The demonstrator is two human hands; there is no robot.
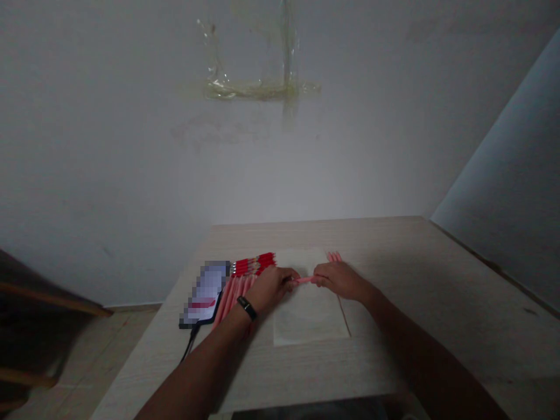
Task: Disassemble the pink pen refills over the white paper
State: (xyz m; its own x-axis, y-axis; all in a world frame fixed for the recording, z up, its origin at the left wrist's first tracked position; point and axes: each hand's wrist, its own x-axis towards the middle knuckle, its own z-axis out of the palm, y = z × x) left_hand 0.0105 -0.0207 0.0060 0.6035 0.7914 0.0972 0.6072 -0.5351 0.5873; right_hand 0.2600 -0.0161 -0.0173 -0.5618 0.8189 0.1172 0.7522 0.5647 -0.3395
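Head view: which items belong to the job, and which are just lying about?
Job: left hand, right hand, pink stick pinched between them, paper sheet under them, pink stick pile, red sticks.
Lying about: phone, its black cable.

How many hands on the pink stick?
2: the left hand holds one end of the pink stick, the right hand the other, both over a white sheet. No other hands in view.
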